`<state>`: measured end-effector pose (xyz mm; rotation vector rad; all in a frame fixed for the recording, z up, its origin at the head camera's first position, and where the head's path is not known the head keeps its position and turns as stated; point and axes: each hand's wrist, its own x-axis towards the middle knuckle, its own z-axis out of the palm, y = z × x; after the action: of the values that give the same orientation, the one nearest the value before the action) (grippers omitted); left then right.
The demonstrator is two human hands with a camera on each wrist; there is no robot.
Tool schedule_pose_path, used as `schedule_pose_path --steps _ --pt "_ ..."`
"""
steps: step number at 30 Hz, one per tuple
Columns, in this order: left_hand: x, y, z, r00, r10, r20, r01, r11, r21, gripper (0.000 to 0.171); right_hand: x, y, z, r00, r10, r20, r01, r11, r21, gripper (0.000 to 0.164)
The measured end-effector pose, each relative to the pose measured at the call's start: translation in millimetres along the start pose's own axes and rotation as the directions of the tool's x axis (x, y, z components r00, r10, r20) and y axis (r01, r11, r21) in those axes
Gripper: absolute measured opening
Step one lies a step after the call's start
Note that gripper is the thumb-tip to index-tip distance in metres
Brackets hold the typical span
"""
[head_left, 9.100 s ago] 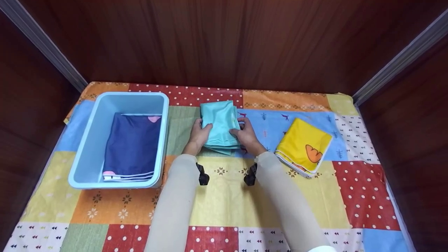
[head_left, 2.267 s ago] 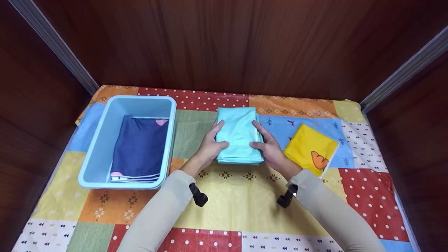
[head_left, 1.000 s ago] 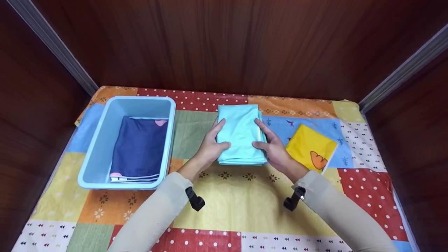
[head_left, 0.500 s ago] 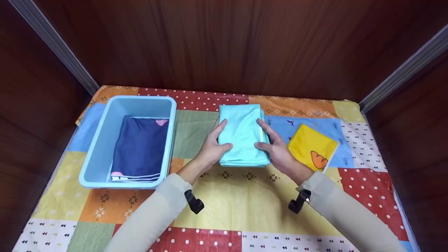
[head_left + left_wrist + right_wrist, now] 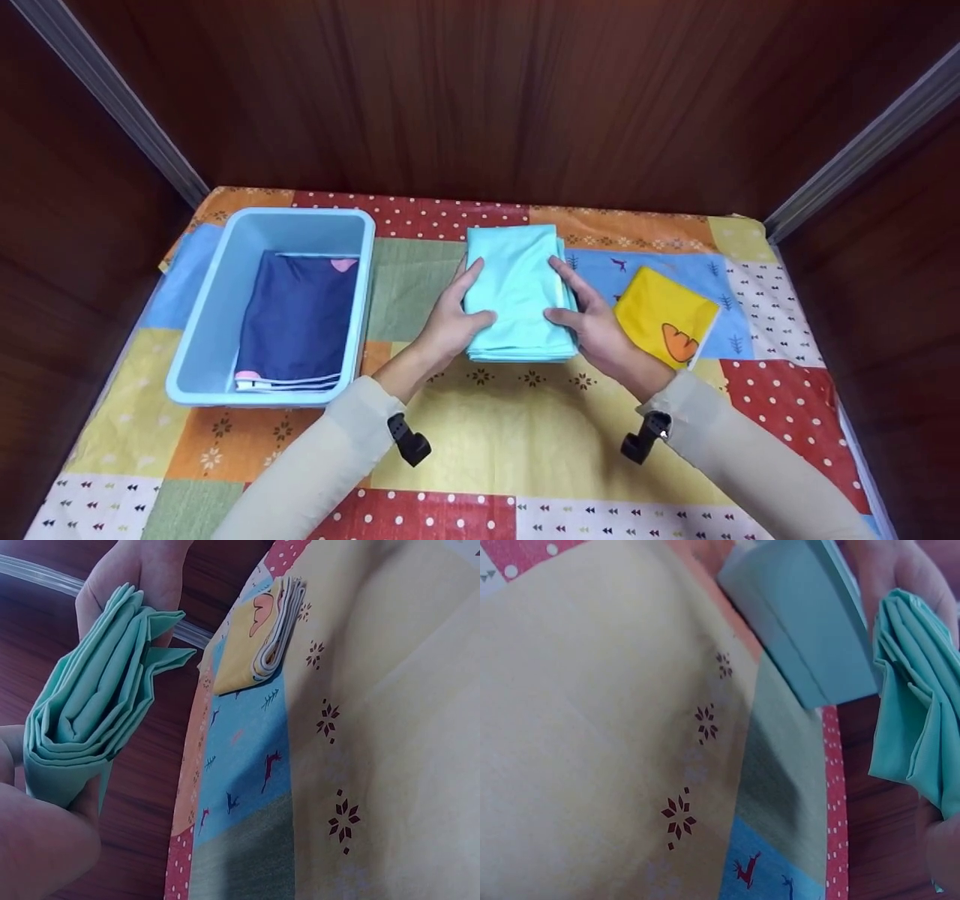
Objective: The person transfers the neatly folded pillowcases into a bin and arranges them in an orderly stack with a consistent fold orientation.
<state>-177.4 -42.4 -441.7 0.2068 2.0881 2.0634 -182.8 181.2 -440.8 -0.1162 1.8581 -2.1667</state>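
Observation:
A turquoise cloth (image 5: 517,292), folded into a thick rectangular bundle, is held up above the table between both hands. My left hand (image 5: 454,315) grips its left side, thumb on top and fingers underneath. On the opposite side my right hand (image 5: 592,322) grips it the same way. In the left wrist view the cloth's near end (image 5: 97,697) shows many stacked layers, with two corners sticking out on one side. The right wrist view has the bundle (image 5: 919,705) with a loose flap hanging open. The fingers beneath the cloth are mostly hidden.
Left of the hands stands a light blue plastic tub (image 5: 176,375) with a folded navy cloth (image 5: 300,315) inside. A folded yellow cloth (image 5: 652,307) with a carrot print lies at the right. Patchwork tablecloth (image 5: 480,442) covers the table; dark wood panels (image 5: 480,97) enclose it.
Since the oldest frame the turquoise cloth has been squared up and raised off the table toward the camera. Over the last second both hands have stayed nearly still, gripping it.

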Motion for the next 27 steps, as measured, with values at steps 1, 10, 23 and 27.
schedule_pose_path --steps 1,10,23,27 --pt "-0.4 0.5 -0.2 1.000 0.000 0.000 0.000 1.000 -0.001 0.084 -0.4 -0.5 0.6 1.000 -0.002 -0.003 0.002 1.000 0.002 0.083" --pt "-5.3 6.3 -3.2 1.000 0.015 -0.002 -0.015 1.000 -0.023 0.083 -2.6 -4.2 5.5 1.000 0.004 -0.002 -0.004 1.000 0.009 0.082" --pt "-12.9 13.6 -13.9 1.000 0.013 -0.013 -0.013 1.000 0.000 0.085 -1.3 -9.1 18.2 1.000 0.001 0.016 -0.002 1.000 0.029 0.083" --pt "-16.6 16.0 -19.1 1.000 0.017 -0.006 -0.018 1.000 -0.007 0.085 -1.6 -10.4 23.9 1.000 -0.002 0.023 0.001 0.999 0.036 0.083"
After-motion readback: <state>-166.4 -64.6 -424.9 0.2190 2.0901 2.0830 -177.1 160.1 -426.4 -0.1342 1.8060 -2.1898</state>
